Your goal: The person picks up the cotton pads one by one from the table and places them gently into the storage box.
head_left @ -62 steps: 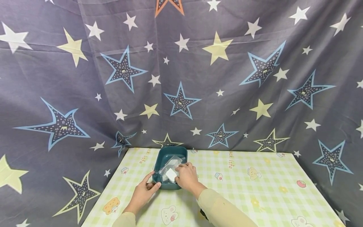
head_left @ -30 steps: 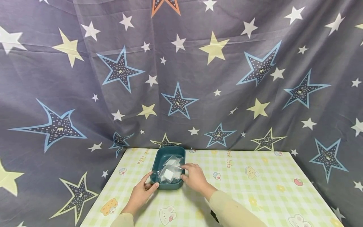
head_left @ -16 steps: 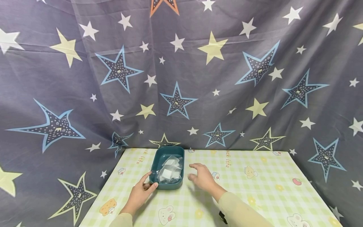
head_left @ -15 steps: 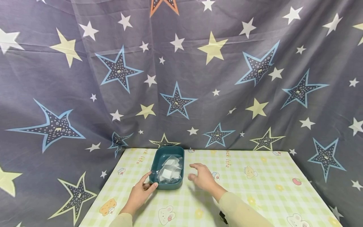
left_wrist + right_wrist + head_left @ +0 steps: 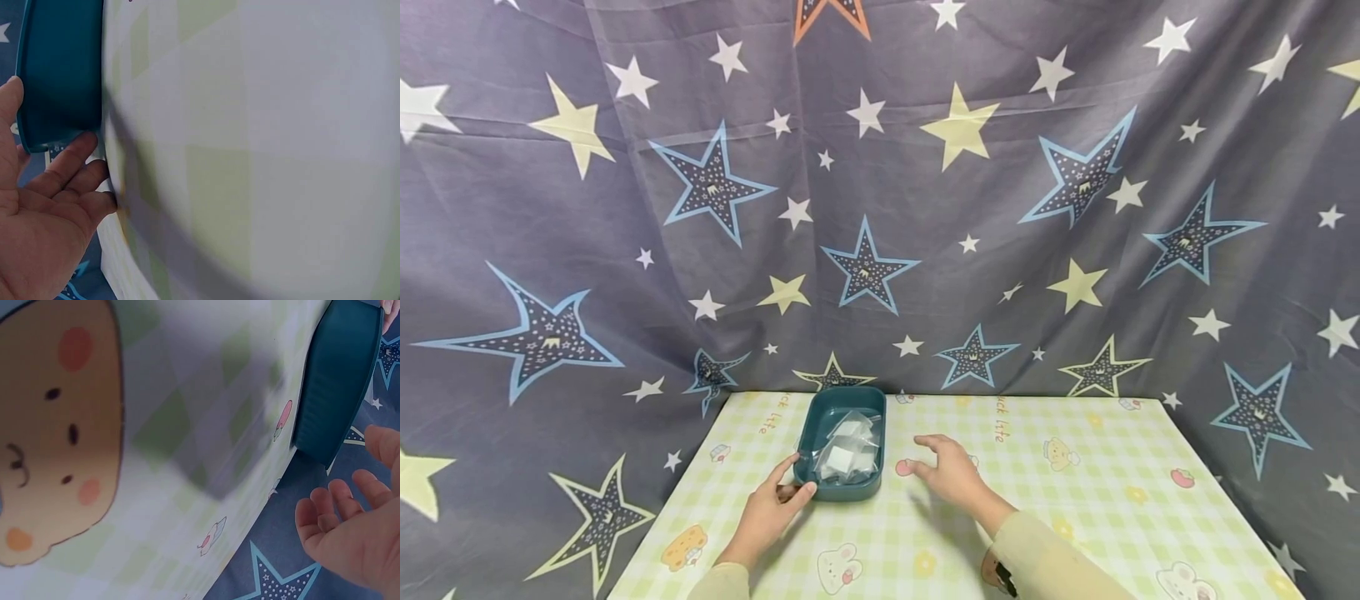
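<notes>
A dark teal plastic bin (image 5: 853,492) stands near the back left of the table. Inside it lie clear plastic bags (image 5: 844,460) with white squarish pieces; how many bags overlap is hard to tell. My left hand (image 5: 767,515) holds the bin's near left corner, thumb on the front side and fingers on the left side. In the left wrist view, thumb and fingers of the left hand (image 5: 47,215) touch the bin (image 5: 62,62). To the bin's right hovers my right hand (image 5: 957,477), apart from it. The right wrist view shows the right hand (image 5: 356,534) with loosely bent fingers, holding nothing.
A green-and-white checked cloth (image 5: 1075,500) with cartoon prints covers the table. Behind and at both sides hangs a dark grey curtain (image 5: 880,192) with a star pattern. A small black object (image 5: 1004,577) shows under the right sleeve.
My right hand has drawn back from the bags in the bin, moving right past its rim onto the area beside it. The left hand stays at the bin's corner.
</notes>
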`<state>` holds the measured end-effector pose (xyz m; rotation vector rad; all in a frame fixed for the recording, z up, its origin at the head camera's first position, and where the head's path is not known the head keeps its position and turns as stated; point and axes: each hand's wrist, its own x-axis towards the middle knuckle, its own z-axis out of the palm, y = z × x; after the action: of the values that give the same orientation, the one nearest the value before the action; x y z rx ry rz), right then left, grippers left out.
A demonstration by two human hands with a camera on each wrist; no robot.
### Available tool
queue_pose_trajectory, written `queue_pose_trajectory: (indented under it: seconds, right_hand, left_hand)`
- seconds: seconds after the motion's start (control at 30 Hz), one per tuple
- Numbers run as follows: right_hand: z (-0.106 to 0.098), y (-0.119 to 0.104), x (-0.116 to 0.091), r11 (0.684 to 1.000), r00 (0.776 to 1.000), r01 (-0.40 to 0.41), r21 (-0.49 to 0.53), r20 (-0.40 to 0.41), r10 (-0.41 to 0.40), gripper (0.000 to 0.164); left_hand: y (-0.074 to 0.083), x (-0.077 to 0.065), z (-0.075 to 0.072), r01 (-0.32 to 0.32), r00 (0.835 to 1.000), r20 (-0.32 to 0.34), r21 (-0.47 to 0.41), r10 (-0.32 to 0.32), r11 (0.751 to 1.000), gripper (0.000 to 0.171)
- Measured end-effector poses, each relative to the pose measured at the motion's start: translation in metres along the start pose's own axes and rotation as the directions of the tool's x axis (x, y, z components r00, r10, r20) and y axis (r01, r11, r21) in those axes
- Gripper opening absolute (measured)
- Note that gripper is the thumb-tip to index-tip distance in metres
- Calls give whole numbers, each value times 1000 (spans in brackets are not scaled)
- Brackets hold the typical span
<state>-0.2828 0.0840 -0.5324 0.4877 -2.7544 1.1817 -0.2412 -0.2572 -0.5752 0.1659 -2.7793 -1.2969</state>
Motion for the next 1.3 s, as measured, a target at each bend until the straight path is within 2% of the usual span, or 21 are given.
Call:
queue_pose_trajectory:
  seconds: [0.37, 0.77, 1.1, 1.3]
  right_hand:
    - [-19, 21, -14, 999, 1000, -21, 27, -15, 22, 46]
    - [-52, 46, -35, 994, 992, -113, 8, -46, 113, 44]
    - [-81, 67, -51, 989, 989, -142, -38, -52, 140, 49]
    - [-100, 85, -58, 985, 988, -151, -77, -47, 148, 51]
  left_hand:
    - [3, 2, -3, -1, 1000, 31, 5, 1, 1000, 81]
    - [0, 1, -8, -12, 999, 52, 35, 10, 999, 81]
    - [-4, -6, -22, -25, 998, 62, 15, 24, 1000, 83]
    - [-13, -10, -43, -54, 997, 58, 87, 49, 995, 86]
